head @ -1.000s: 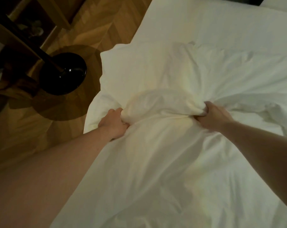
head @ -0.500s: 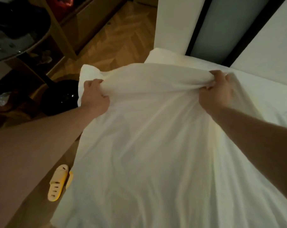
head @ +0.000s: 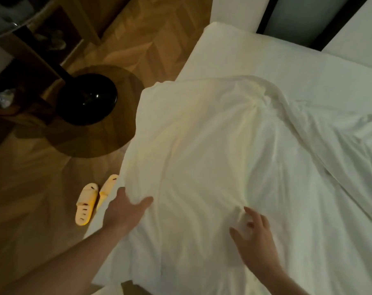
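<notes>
A white duvet [head: 202, 156] lies spread and wrinkled over the bed [head: 244, 56], its far edge folded in a curve near the head end. My left hand [head: 125, 209] rests at the duvet's left edge, thumb stretched out on the cloth and fingertips hidden under a small fold. My right hand [head: 255, 237] hovers on the duvet's near part with its fingers spread, holding nothing. Both forearms reach in from the bottom of the view.
A pair of yellow slippers [head: 87, 206] lies on the wooden floor [head: 31, 188] beside the bed. A round side table with a black base [head: 87, 99] stands to the left. Dark wooden furniture [head: 31, 39] fills the far left corner.
Both hands gripped the duvet, lifted it high and threw it forward. It now lies flat on the bed, and the hands have let go and dropped to its near part.
</notes>
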A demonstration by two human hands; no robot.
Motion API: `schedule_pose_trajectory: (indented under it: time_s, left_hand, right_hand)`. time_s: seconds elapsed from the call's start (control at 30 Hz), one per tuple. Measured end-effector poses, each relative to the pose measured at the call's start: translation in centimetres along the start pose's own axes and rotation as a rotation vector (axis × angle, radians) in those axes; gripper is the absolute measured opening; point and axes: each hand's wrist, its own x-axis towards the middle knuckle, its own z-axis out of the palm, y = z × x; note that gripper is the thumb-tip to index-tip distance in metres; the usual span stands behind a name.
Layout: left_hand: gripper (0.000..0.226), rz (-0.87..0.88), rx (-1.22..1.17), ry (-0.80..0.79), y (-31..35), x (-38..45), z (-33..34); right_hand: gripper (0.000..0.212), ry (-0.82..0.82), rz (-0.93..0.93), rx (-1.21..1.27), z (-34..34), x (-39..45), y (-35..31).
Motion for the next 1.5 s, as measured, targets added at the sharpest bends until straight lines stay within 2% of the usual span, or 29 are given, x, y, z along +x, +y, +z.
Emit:
schedule_pose_trajectory:
  time_s: [0.07,0.17,0.27,0.37,0.43,0.47,0.53,0.57,0.63,0.73,0.83,0.93,1.07,1.23,1.37,1.5]
  left_hand:
    - [0.074,0.057,0.014,-0.05,-1.6,-1.3,-0.4]
    - [0.062,0.048,0.024,-0.205,-2.7,-0.8,-4.2]
    - [0.073,-0.085,0.0,-0.195,-4.3,1.9,-9.6]
    - [0.076,-0.086,0.3,-0.184,-4.3,2.5,-10.8]
    - [0.087,0.084,0.597,-0.069,-2.1,0.2,-9.4]
    - [0.093,0.19,0.663,0.047,-0.3,-1.7,-8.4]
    - [0.086,0.38,0.581,0.159,2.9,-5.5,-5.9]
    - [0.076,0.454,0.525,0.117,4.3,-7.5,-4.3]
    - [0.055,0.552,0.501,-0.067,6.6,-12.1,-0.2]
    - [0.045,0.643,0.483,-0.298,8.7,-19.2,6.6]
    - [0.044,0.624,0.421,-0.418,10.2,-26.0,13.0]
    - [0.042,0.567,0.361,-0.47,11.2,-32.3,18.6]
    - [0.043,0.505,0.337,-0.469,11.4,-39.2,25.4]
    - [0.055,0.441,0.416,-0.471,13.3,-46.1,32.6]
    - [0.055,0.535,0.473,-0.483,17.3,-50.2,36.9]
    - [0.051,0.637,0.427,-0.469,21.9,-53.2,40.3]
  right_hand:
    - [0.072,-0.008,0.019,-0.026,1.2,-4.0,2.6]
    - [0.074,-0.12,0.09,-0.042,2.7,-8.9,6.4]
    - [0.068,-0.111,0.201,0.025,1.9,-11.6,6.1]
    - [0.064,-0.055,0.429,0.133,-0.4,-12.1,4.2]
    - [0.066,-0.074,0.501,0.152,-2.3,-12.2,3.8]
    - [0.066,-0.071,0.514,0.167,-3.4,-12.3,3.6]
    - [0.064,-0.038,0.536,0.228,-6.0,-12.8,3.3]
    - [0.063,-0.022,0.545,0.255,-7.4,-13.1,3.4]
    - [0.061,0.018,0.568,0.31,-10.5,-13.7,4.3]
    - [0.058,0.098,0.625,0.387,-15.6,-15.3,7.5]
    - [0.06,0.174,0.672,0.435,-20.4,-17.7,12.5]
    - [0.061,0.238,0.717,0.541,-24.4,-20.6,18.6]
    - [0.066,0.288,0.813,0.739,-29.1,-23.6,27.1]
    - [0.081,0.366,1.04,0.989,-34.8,-26.4,37.6]
    - [0.085,0.396,1.075,1.083,-38.0,-27.1,42.2]
    - [0.089,0.383,1.019,1.123,-40.3,-27.0,43.8]
